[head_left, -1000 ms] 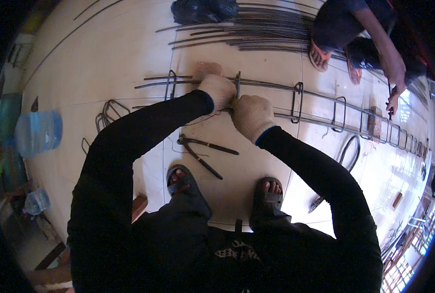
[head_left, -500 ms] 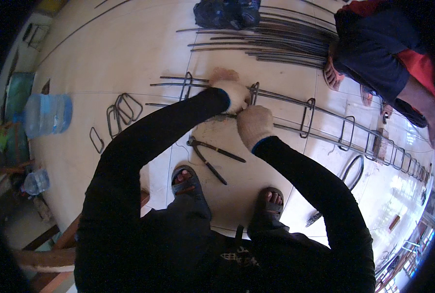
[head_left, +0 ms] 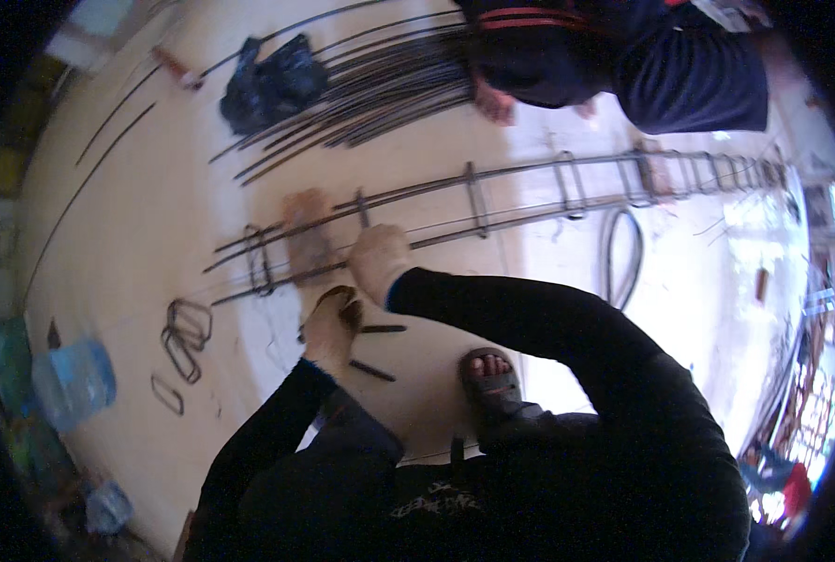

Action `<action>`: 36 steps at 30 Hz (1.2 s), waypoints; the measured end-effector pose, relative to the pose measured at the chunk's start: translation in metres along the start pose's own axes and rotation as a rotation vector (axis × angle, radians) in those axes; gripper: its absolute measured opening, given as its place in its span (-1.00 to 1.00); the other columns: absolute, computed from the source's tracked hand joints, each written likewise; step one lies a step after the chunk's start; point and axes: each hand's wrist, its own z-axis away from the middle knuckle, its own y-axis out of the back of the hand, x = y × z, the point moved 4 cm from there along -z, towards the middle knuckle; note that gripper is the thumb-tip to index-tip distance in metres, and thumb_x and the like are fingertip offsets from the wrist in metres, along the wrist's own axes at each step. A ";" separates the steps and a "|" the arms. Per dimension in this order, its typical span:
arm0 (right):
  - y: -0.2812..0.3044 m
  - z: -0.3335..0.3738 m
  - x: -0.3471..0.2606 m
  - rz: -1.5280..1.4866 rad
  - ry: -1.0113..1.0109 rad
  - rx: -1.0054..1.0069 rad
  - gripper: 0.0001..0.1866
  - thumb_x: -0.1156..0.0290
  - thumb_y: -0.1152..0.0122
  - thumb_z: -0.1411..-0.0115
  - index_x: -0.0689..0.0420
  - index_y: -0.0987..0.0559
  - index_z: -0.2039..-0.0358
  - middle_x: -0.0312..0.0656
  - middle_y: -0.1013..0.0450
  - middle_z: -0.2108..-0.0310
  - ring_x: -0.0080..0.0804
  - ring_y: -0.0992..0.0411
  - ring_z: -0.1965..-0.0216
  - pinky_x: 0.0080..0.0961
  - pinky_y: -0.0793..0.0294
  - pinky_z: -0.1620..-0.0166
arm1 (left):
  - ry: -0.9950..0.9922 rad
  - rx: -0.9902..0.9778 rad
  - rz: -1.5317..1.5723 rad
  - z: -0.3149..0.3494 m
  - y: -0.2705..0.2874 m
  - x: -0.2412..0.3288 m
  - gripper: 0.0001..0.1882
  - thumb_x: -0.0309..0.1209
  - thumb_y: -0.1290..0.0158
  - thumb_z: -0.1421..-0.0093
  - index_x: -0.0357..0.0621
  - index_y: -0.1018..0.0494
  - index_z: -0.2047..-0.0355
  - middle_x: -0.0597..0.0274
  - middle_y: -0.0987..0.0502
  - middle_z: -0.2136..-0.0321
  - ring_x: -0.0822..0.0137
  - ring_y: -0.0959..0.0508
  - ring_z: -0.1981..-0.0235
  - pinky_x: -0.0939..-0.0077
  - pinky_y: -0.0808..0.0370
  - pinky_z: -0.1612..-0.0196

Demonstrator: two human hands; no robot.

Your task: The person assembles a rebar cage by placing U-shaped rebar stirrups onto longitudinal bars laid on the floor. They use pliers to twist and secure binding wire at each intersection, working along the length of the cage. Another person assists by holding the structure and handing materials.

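Note:
A long rebar cage (head_left: 520, 215) runs across the floor, its steel bars threaded through rectangular stirrups. My right hand (head_left: 380, 262), in a pale work glove, is closed at the near bar, where a stirrup (head_left: 362, 208) meets it; the fingertips are hidden. Just nearer and to the left, my gloved left hand (head_left: 331, 328) is off the cage, its dark-stained fingers blurred. It covers the head of the pincers, whose two dark handles (head_left: 384, 329) show to its right. A loose-looking stirrup (head_left: 259, 260) stands around the bars near the left end.
Several loose stirrups (head_left: 190, 323) lie at left, beside a large clear water bottle (head_left: 74, 382). Beyond the cage are a bundle of steel rods (head_left: 399, 80) and a black plastic bag (head_left: 272, 82). Another person (head_left: 567, 56) is at the far side. A wire coil (head_left: 620, 258) lies at right.
My view has turned, so the cage slants the other way. My left hand has come off the cage toward me, over the pincers. My right hand stays at the stirrup.

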 end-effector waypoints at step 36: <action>-0.001 -0.003 0.018 -0.024 0.051 -0.112 -0.87 0.38 -0.34 -0.20 0.06 -0.77 0.29 -0.01 -0.66 0.22 0.01 -0.66 0.10 -0.14 -0.66 0.07 | 0.570 0.278 0.827 -0.023 -0.073 -0.093 -0.82 -0.27 0.01 -0.43 -0.07 -0.49 0.14 0.12 -0.58 0.12 0.21 -0.60 0.14 0.21 -0.60 0.13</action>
